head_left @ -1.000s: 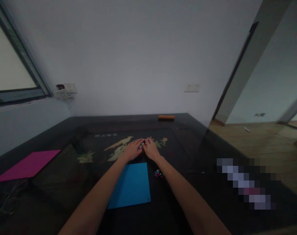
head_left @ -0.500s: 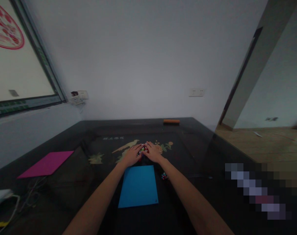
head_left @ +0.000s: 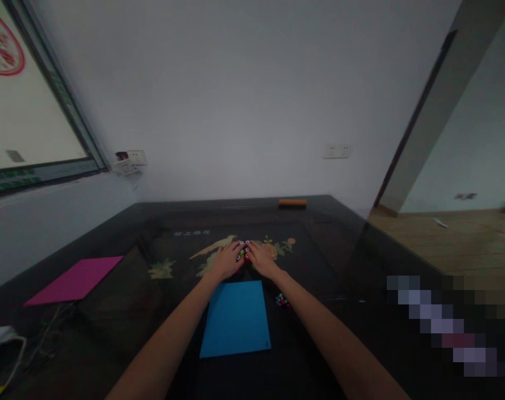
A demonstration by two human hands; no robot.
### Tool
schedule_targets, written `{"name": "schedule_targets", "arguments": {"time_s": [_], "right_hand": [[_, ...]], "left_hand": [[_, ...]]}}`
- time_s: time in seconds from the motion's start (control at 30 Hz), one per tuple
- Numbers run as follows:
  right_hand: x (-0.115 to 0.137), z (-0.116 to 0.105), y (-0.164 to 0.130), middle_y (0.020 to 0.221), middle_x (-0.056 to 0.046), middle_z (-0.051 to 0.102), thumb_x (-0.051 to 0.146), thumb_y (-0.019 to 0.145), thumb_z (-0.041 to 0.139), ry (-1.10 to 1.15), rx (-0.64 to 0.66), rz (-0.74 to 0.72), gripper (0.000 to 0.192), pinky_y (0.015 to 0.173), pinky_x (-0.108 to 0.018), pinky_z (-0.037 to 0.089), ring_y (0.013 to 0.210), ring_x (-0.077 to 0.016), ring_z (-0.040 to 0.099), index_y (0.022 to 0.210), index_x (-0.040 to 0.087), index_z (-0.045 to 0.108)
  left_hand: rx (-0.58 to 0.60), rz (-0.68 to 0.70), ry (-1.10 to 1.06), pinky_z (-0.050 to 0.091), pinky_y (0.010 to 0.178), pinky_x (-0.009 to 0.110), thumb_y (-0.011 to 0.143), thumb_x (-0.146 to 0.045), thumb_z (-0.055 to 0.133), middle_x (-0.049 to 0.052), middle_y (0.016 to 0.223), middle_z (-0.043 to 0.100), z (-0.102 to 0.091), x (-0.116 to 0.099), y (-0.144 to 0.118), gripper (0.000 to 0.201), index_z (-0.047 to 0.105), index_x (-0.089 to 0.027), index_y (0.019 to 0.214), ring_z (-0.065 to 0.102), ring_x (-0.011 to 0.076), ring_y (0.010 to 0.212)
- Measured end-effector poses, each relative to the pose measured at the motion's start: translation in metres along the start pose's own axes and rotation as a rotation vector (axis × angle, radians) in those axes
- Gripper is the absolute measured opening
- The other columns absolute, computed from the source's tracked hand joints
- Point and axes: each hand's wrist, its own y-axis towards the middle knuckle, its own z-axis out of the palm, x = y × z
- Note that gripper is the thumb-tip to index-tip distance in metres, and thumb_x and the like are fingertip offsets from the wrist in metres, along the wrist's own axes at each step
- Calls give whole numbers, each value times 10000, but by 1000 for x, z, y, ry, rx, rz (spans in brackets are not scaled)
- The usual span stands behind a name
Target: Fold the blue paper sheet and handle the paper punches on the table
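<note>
Small red and green pieces [head_left: 241, 254] with white, eye-like rings are bunched on the dark table, partly hidden by my fingers. My left hand [head_left: 227, 262] lies along the left side of the bunch, palm down and fingers stretched out. From the right, my right hand [head_left: 261, 260] touches the same pieces, its fingers also extended and pointing inward. Closer to me, a blue sheet [head_left: 236, 319] lies flat between my forearms. A little cluster of coloured beads [head_left: 281, 300] sits beside my right forearm.
The glossy black table [head_left: 319, 344] bears a bird-and-flower picture. A magenta sheet [head_left: 75, 280] and a white cable [head_left: 19, 358] lie at left. An orange-brown bar [head_left: 293, 203] rests near the far edge, and a pixelated patch [head_left: 439, 322] covers the right side.
My hands have drawn slightly closer together around the small pieces, which now sit in a tighter bunch. The view has shifted a little.
</note>
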Motion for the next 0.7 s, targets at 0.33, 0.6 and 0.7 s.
{"name": "schedule_targets", "arguments": {"time_s": [0.33,0.6,0.7], "right_hand": [[16,0,-3,1428,-179,375,416,934,340,37,55,-42,549,1077,-392,277,1341,-240,320,1382,100,369],[30,-42,-19,1246,-158,543,316,921,402,17,-72,9,381,1009,-425,336,1168,-242,496,1230,125,518],[53,-56,-55,1118,-84,609,254,882,489,3,-38,-42,227,966,-371,380,1089,-207,536,1056,184,617]], "left_hand": [[14,44,4,291,1048,471,870,-359,415,78,1362,488,-7,25,2,443,456,-261,1300,441,239,1243],[-87,50,-16,213,1057,571,882,-417,410,90,1265,537,-10,21,-4,445,442,-276,1303,475,265,1192],[-153,60,-33,189,1078,548,894,-396,396,101,1292,510,-15,17,-11,416,472,-244,1274,433,262,1231]]}}
